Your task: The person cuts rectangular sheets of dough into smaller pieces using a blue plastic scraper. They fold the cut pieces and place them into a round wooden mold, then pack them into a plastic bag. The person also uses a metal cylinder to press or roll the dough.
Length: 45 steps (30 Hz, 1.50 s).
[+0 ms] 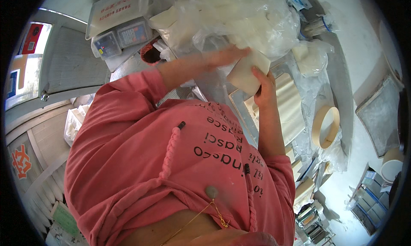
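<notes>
A stack of pale, flat dough sheets (249,71), roughly square, is in my right hand (266,87), the thumb lying across its near face. My left hand (232,55) is blurred; its extended fingers reach the stack's far-left edge, and whether they grip it I cannot tell. Beyond both hands lies a heap of pale sheets under clear plastic (237,18). To the right of my right wrist, a wide cream-coloured folded sheet (285,108) rests over a framed board, partly hidden by my forearm.
A round wooden hoop (314,127) and a plastic bag of pale sheets (310,58) sit on the right side of the table. Far left are a lidded box with red writing (112,13), small electronic devices (106,46) and a red-rimmed container (151,53). A metal roller machine (313,222) stands lower right.
</notes>
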Each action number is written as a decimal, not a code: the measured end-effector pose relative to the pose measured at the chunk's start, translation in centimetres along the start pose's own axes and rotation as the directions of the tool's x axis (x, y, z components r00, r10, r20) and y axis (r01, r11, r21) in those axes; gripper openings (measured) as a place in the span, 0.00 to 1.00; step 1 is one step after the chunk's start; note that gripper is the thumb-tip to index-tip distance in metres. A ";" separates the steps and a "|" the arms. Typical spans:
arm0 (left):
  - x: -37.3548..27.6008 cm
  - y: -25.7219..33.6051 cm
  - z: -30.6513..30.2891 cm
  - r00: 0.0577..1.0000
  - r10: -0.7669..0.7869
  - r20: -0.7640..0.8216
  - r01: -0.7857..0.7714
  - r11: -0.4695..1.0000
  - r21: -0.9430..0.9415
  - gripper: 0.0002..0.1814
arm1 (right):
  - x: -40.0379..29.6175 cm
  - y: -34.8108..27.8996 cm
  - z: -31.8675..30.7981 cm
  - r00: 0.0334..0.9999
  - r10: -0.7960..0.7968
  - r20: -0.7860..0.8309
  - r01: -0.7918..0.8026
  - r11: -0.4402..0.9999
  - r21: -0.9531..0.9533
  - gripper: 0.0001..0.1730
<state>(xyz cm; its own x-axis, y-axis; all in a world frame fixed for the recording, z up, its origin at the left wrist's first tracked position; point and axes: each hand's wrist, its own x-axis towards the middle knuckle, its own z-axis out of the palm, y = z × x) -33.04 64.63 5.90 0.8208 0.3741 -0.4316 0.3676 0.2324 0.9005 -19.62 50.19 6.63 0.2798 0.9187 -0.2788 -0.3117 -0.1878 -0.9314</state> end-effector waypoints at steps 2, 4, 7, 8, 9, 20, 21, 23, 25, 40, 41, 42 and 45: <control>2.9 -1.3 -3.6 0.998 0.063 0.015 -0.064 0.994 0.089 0.32 | 1.5 0.7 0.5 0.996 0.091 0.005 -0.091 0.985 0.146 0.22; 5.5 -3.2 -6.2 0.993 0.111 0.047 -0.116 0.986 0.120 0.32 | 4.8 3.7 0.6 0.957 0.286 0.036 -0.265 0.825 0.499 0.22; 7.9 -7.6 -8.6 0.981 0.179 0.070 -0.187 0.975 0.117 0.33 | 8.4 7.2 3.7 0.940 -0.335 -0.061 0.326 0.937 -0.126 0.23; 8.2 -9.1 -9.2 0.976 0.208 0.063 -0.214 0.971 0.111 0.33 | 10.2 6.9 5.0 0.997 0.039 -0.069 -0.010 0.924 0.381 0.24; 8.4 -10.3 -9.8 0.974 0.223 0.049 -0.227 0.969 0.100 0.33 | 11.4 6.8 5.6 0.925 0.364 0.110 -0.312 0.560 0.768 0.26; 4.2 -8.1 -6.7 0.811 -0.497 -0.308 0.220 0.747 -0.627 0.32 | 6.9 7.2 2.9 0.872 0.236 -0.429 -0.302 0.949 -0.092 0.22; 4.7 -8.3 -6.7 0.791 -0.521 -0.323 0.241 0.749 -0.618 0.33 | 6.7 5.8 4.0 0.873 0.317 -0.370 -0.303 0.948 0.095 0.21; 5.5 -9.1 -7.0 0.748 -0.564 -0.349 0.288 0.750 -0.595 0.34 | 8.1 8.0 3.6 0.926 0.364 -0.100 -0.279 0.840 0.465 0.20; 4.7 -7.9 -6.6 0.871 -0.445 -0.208 0.193 0.699 -0.689 0.37 | 9.4 9.6 3.6 0.947 0.321 -0.004 -0.240 0.716 0.655 0.19; -0.5 -2.8 13.7 0.980 0.184 -0.074 -0.177 0.980 0.092 0.15 | -16.3 8.0 -11.7 0.788 -0.066 -0.612 -0.140 0.949 -0.281 0.13; -0.7 -1.9 17.0 0.986 0.165 0.014 -0.165 0.983 0.076 0.15 | -19.5 10.6 -15.6 0.716 -0.113 -0.689 -0.064 0.972 -0.226 0.13; -0.5 -2.1 19.5 0.990 0.113 0.084 -0.119 0.991 0.066 0.15 | -23.0 9.9 -17.9 0.629 0.052 -0.776 -0.088 0.996 -0.005 0.13; 0.8 -3.3 28.1 0.962 -0.009 0.273 -0.019 0.995 0.102 0.15 | -33.1 11.0 -24.1 0.431 0.249 -0.868 0.122 0.936 0.329 0.16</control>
<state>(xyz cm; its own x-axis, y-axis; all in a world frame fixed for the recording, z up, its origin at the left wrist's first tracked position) -21.29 38.97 4.03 0.9055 0.1128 -0.4091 0.3944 0.1322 0.9094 -10.37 9.32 0.02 0.8307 0.0474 -0.5547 -0.5566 0.0503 -0.8292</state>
